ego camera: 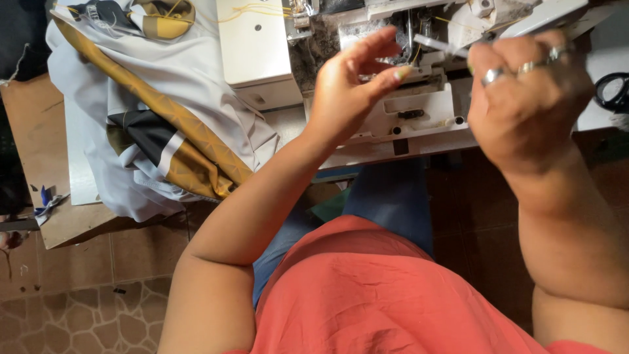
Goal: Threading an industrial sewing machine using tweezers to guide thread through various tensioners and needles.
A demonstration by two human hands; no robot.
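Seen from the head camera, a person in a coral-red top (386, 288) sat at a white sewing machine (406, 111), both bare hands raised to its open front. The left hand (347, 88) hovered before the threading area, its fingers (373, 46) spread loosely apart and curled, gripping nothing that could be made out. The right hand (527, 98), wearing several rings (493, 75), was bunched with its fingers drawn together on a thin pale tool (440, 44) whose tip pointed into the machine's dusty inner works; how firmly it was pinched could not be told. Yellow thread (262, 9) ran across the top of the machine. A heap of white, mustard and black fabric (164, 111) lay on the table just left of the machine. Black-handled scissors (612, 92) rested at the far right edge.
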